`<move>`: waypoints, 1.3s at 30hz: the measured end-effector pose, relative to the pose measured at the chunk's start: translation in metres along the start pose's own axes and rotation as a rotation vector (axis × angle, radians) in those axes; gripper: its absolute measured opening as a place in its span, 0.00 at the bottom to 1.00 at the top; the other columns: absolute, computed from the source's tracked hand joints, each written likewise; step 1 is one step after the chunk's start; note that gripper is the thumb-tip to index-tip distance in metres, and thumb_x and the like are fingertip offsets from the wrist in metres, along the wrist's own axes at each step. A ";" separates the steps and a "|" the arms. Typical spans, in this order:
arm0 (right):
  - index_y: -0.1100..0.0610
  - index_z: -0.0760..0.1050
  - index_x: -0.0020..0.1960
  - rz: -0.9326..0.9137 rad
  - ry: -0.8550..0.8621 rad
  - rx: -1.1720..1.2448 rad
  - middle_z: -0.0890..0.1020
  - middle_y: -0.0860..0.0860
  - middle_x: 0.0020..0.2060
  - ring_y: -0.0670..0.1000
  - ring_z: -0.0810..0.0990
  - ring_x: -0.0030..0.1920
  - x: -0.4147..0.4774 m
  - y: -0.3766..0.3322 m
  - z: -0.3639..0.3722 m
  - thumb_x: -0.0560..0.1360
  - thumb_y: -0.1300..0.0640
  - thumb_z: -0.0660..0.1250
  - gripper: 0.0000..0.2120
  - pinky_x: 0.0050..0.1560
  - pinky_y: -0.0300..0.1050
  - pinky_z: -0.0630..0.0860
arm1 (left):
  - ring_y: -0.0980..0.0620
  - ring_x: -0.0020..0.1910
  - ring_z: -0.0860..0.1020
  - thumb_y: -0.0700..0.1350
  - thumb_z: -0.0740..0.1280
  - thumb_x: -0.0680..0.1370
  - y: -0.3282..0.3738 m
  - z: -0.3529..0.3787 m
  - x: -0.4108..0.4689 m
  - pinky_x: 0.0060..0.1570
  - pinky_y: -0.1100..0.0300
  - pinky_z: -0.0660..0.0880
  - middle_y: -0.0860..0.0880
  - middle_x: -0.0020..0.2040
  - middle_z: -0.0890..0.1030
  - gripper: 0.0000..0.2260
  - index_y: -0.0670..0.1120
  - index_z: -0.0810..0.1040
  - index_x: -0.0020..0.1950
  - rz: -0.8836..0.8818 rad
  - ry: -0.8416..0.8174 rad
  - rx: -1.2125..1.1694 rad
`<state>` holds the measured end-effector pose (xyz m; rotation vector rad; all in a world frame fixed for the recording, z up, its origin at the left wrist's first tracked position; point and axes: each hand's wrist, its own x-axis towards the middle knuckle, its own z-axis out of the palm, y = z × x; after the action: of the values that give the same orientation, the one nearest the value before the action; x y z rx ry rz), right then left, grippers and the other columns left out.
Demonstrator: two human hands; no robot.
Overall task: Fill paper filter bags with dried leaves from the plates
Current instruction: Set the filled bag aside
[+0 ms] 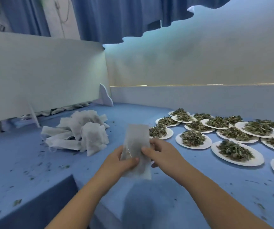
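Above the blue table (166, 195), filter bag (137, 138) upright between left grip (121, 160) and right grip (159, 152), both pinching its lower half.

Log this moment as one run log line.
left hand grips filter bag | right hand grips same bag | bag pile left | leaf plates right

A blue table (174, 187) carries a loose heap of paper filter bags (76, 133) on the left and many white plates (255, 161) crowded on the right, each piled with dried leaves (235, 150). Leaf crumbs (63, 166) lie scattered across it. A white board (42, 76) stands along its far left edge.
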<state>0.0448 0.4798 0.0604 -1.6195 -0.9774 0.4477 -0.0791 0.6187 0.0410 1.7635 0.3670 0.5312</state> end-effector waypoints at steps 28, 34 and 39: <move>0.64 0.80 0.46 0.352 0.049 0.658 0.80 0.55 0.33 0.48 0.77 0.30 0.019 0.068 0.018 0.79 0.57 0.63 0.11 0.30 0.39 0.76 | 0.42 0.38 0.73 0.51 0.68 0.73 -0.094 -0.139 0.120 0.33 0.53 0.66 0.45 0.34 0.72 0.14 0.43 0.71 0.36 -0.240 0.846 0.430; 0.63 0.79 0.46 0.369 0.064 0.524 0.79 0.54 0.33 0.48 0.76 0.30 0.004 0.047 0.022 0.77 0.61 0.65 0.06 0.32 0.39 0.74 | 0.46 0.41 0.73 0.41 0.62 0.76 -0.072 -0.090 0.059 0.38 0.55 0.68 0.47 0.42 0.77 0.04 0.44 0.76 0.45 -0.064 0.880 0.365; 0.61 0.80 0.47 0.392 0.025 0.402 0.80 0.52 0.35 0.49 0.77 0.31 -0.026 0.027 -0.006 0.76 0.58 0.66 0.06 0.32 0.40 0.72 | 0.58 0.32 0.71 0.41 0.65 0.76 -0.040 0.009 0.024 0.32 0.65 0.67 0.52 0.36 0.74 0.07 0.52 0.76 0.41 0.056 0.595 0.240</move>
<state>0.0434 0.4549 0.0312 -1.4378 -0.5030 0.8325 -0.0528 0.6333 0.0044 1.8217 0.8234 1.0927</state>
